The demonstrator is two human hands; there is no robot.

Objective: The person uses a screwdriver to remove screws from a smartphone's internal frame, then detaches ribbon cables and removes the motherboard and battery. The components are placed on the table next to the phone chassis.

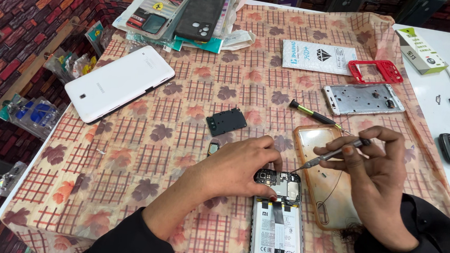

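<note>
The step in hand looks like unscrewing or probing the circuit board at the top of an opened phone point(278, 226), which lies back-up at the lower centre of the frame on the cloth-covered table point(129, 157). The left hand point(238, 169) rests on the phone's upper end, fingers curled down and pressing the board area to steady it. The right hand point(376, 169) is closed around a slim grey screwdriver point(332, 154), pinched between thumb and fingers, its tip touching the board near the phone's upper right corner.

The phone's long axis runs almost straight up and down the frame, board end toward the upper edge, battery end toward the person. The screwdriver slants from upper right down to lower left.

The next move probably calls for a steady, upright tip seated in a small screw, with the left hand keeping the phone from sliding. A clear phone case point(326, 179) lies just beside the phone on its right, under the right hand.
</note>
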